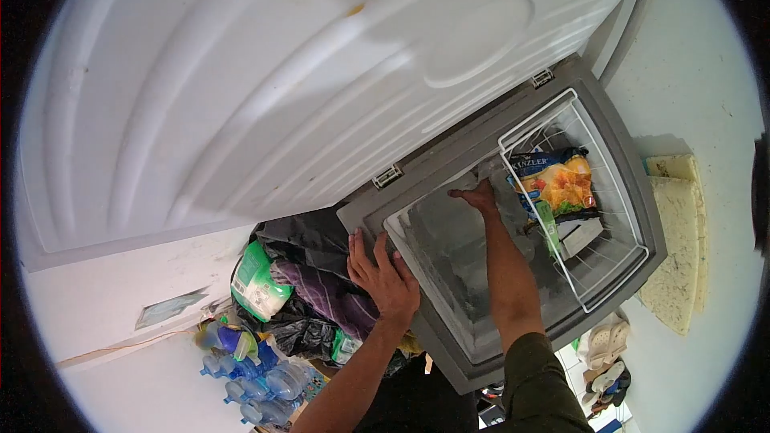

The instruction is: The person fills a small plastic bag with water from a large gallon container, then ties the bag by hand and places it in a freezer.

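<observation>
The chest freezer [446, 335] stands with its white lid [265, 88] raised. My left hand [385, 281] lies on the grey rim at the left corner, fingers spread. Down inside the freezer is my right hand [478, 196], near the frosty far wall, its thumb stretched out to the left. Its other fingers show only in part, and I see nothing held in it. Beside that arm hangs a white wire basket [574, 290]. It holds a dark and orange food packet [561, 184] marked KANZLER, a green package [548, 224] and a pale box [579, 237].
Left of the freezer are black plastic bags [309, 240], a green and white package [261, 285] and purple cloth [325, 293]. Several large water bottles [265, 389] stand lower left. Yellowish foam sheets [675, 240] lean at the right, with shoes [607, 381] below.
</observation>
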A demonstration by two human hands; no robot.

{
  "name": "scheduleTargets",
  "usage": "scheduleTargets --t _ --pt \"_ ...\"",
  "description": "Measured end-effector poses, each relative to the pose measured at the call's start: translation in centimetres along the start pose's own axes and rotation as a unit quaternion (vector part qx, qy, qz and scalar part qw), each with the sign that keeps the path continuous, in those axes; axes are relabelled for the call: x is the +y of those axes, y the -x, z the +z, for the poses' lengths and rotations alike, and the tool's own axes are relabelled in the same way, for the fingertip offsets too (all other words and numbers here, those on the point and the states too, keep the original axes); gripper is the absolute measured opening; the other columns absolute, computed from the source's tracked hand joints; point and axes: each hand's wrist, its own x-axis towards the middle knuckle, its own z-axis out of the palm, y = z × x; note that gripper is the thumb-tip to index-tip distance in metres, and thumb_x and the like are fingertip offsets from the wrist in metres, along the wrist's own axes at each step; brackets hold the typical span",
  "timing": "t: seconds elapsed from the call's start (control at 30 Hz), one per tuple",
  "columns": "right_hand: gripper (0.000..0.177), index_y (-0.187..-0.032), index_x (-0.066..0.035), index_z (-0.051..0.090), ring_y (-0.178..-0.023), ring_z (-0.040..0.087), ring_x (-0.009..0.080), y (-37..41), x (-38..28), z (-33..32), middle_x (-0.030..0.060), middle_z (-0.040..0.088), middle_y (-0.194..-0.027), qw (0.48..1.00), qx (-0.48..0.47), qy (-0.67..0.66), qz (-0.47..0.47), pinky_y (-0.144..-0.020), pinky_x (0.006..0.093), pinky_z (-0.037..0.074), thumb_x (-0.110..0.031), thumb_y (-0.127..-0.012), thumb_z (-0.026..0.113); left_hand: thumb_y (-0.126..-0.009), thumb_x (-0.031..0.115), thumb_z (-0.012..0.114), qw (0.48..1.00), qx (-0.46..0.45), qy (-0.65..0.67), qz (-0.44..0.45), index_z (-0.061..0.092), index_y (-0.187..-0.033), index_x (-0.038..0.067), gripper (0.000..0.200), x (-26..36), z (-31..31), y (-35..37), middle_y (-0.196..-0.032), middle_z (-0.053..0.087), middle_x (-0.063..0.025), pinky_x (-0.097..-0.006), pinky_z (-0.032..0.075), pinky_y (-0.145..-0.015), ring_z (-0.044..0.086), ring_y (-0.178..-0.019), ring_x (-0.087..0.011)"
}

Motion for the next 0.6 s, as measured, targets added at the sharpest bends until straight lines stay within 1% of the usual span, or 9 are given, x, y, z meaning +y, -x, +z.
scheduleTargets --t 0.07,0.17,0.2,0.27,0.3,0.37,0.5,0.57,0.6 --pt "0.126 -0.134 0.013 0.025 -0.13 0.037 0.034 -1.2 0.9 0.6 0.0272 0.037 -0.138 0.997 -0.005 0.06 0.039 -0.107 0.0378 0.033 -0.049 -0.044 0.088 -0.096 0.022 0.037 1.0 -0.001 0.0 -0.002 0.047 -0.124 0.004 0.034 0.1 -0.1 -0.1 -0.14 0.03 -0.0214 -0.0526 0.017 -0.105 0.025 -0.132 -0.0383" --pt "0.123 -0.131 0.015 0.029 -0.127 0.041 0.0351 -1.3 0.6 0.1 0.029 0.039 -0.135 0.991 -0.034 0.091 0.09 -0.105 0.0376 0.036 -0.049 -0.045 0.088 -0.096 0.021 0.037 1.0 -0.001 -0.001 -0.002 0.047 -0.123 0.004 0.034 0.0 -0.1 0.0 -0.139 0.03 -0.0213 -0.0526 0.017 -0.105 0.025 -0.132 -0.0383" --pt "0.123 -0.131 0.015 0.029 -0.127 0.041 0.0351 -1.0 0.5 -0.2 0.029 0.039 -0.135 0.991 -0.034 0.092 0.09 -0.105 0.0376 0.036 -0.049 -0.045 0.088 -0.096 0.021 0.038 1.0 0.0 0.0 -0.001 0.048 -0.123 0.003 0.034 0.0 -0.1 0.0 -0.139 0.03 -0.0214 -0.0526 0.017 -0.105 0.025 -0.132 -0.0383" --pt "0.12 -0.129 0.017 0.03 -0.125 0.043 0.0358 -0.2 0.1 -0.5 0.0299 0.041 -0.133 0.998 -0.024 0.044 0.038 -0.102 0.0372 0.038 -0.049 -0.047 0.087 -0.095 0.019 0.039 1.0 -0.003 0.005 -0.005 0.047 -0.124 0.004 0.034 0.0 0.0 -0.1 -0.139 0.03 -0.0223 -0.0534 0.016 -0.105 0.024 -0.133 -0.0383" --pt "0.12 -0.129 0.017 0.03 -0.125 0.043 0.0358 0.1 -0.3 -0.7 0.0299 0.041 -0.133 0.998 -0.026 0.044 0.039 -0.102 0.0372 0.038 -0.049 -0.047 0.087 -0.093 0.017 0.04 1.0 -0.007 0.009 -0.009 0.047 -0.124 0.005 0.034 0.0 0.0 0.0 -0.139 0.03 -0.0233 -0.0542 0.015 -0.105 0.023 -0.134 -0.0383" --pt "0.118 -0.129 0.017 0.032 -0.125 0.043 0.0349 0.2 -0.8 -1.1 0.0284 0.043 -0.133 0.993 -0.033 0.064 0.097 -0.102 0.0372 0.039 -0.048 -0.047 0.087 -0.093 0.017 0.04 1.0 -0.004 0.011 -0.008 0.047 -0.124 0.006 0.034 0.1 -0.1 0.0 -0.139 0.03 -0.0231 -0.0543 0.015 -0.105 0.023 -0.134 -0.0382" --pt "0.115 -0.129 0.014 0.035 -0.125 0.043 0.034 -0.6 0.3 -0.5 0.0277 0.043 -0.133 0.994 -0.033 0.061 0.079 -0.101 0.0371 0.039 -0.047 -0.047 0.087 -0.094 0.018 0.04 1.0 -0.01 0.014 -0.018 0.047 -0.124 0.007 0.033 -0.1 0.0 0.0 -0.14 0.03 -0.0222 -0.0543 0.015 -0.105 0.023 -0.134 -0.0382" --pt "0.108 -0.131 0.008 0.04 -0.125 0.044 0.0326 -1.0 0.9 -0.8 0.0259 0.044 -0.134 0.995 -0.062 0.043 0.073 -0.102 0.0367 0.039 -0.045 -0.049 0.087 -0.094 0.019 0.041 1.0 -0.009 0.017 -0.018 0.047 -0.124 0.007 0.033 0.0 0.0 -0.1 -0.14 0.03 -0.022 -0.0542 0.015 -0.105 0.023 -0.134 -0.0382" --pt "0.108 -0.131 0.008 0.04 -0.125 0.044 0.0326 -1.2 1.5 -0.5 0.0259 0.044 -0.134 0.994 -0.062 0.043 0.075 -0.102 0.0367 0.039 -0.045 -0.049 0.087 -0.094 0.019 0.041 1.0 -0.008 0.02 -0.016 0.047 -0.124 0.007 0.033 0.0 -0.1 -0.1 -0.14 0.03 -0.0218 -0.0541 0.015 -0.105 0.023 -0.134 -0.0382"
